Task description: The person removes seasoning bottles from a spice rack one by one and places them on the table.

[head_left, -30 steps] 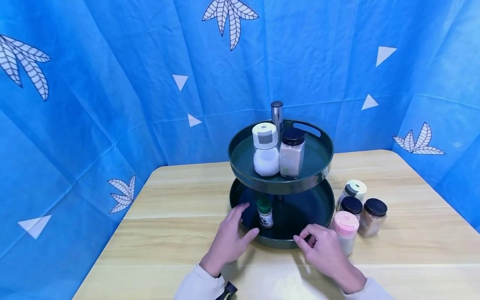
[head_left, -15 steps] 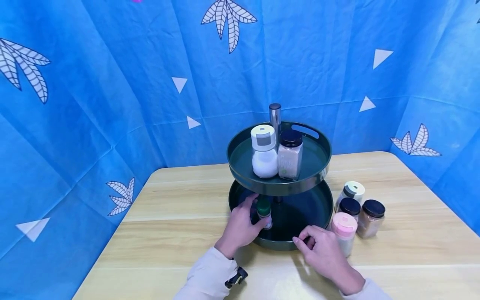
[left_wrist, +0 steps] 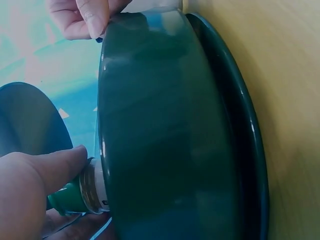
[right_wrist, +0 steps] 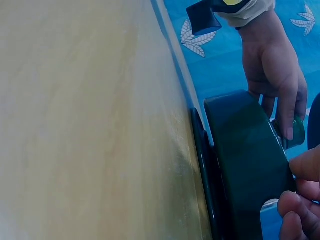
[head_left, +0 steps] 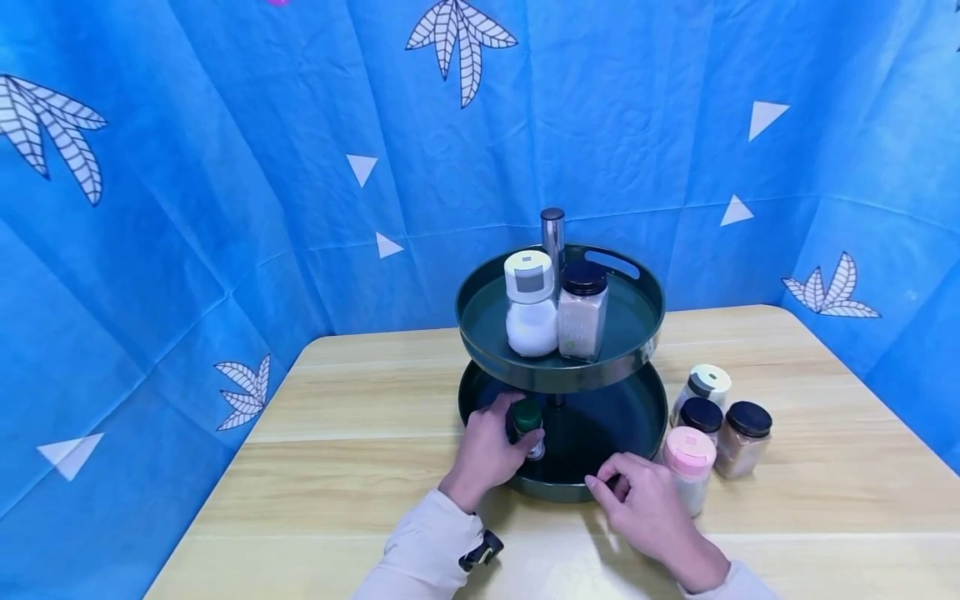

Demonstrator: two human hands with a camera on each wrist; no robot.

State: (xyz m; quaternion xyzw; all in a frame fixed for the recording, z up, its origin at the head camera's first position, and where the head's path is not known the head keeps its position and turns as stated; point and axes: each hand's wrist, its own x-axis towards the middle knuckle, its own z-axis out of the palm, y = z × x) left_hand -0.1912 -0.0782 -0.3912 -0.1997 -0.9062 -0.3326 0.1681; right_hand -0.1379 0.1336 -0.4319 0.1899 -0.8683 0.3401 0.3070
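A small spice jar with a green cap (head_left: pixel 527 414) stands upright on the lower tray (head_left: pixel 553 492) of a dark green two-tier turntable rack. My left hand (head_left: pixel 489 446) grips this jar, thumb on the near side and fingers behind; in the left wrist view the thumb lies against the jar's neck (left_wrist: pixel 90 185). At the front rim of the lower tray, my right hand (head_left: pixel 647 506) pinches the edge between thumb and curled fingers. The right wrist view shows those fingertips (right_wrist: pixel 305 165) at the rim beside a handle cutout.
The upper tray (head_left: pixel 630 329) bears a white-capped shaker (head_left: pixel 532 321) and a black-lidded jar (head_left: pixel 582 321). To the right on the wooden table (head_left: pixel 360 417) stand a pink-lidded jar (head_left: pixel 690 458), a white-lidded jar (head_left: pixel 708 382) and two black-lidded jars (head_left: pixel 742 442). Blue cloth hangs behind.
My left hand has moved forward and right, from beside the green-capped jar to a grip around it. My right hand stays at the tray rim.
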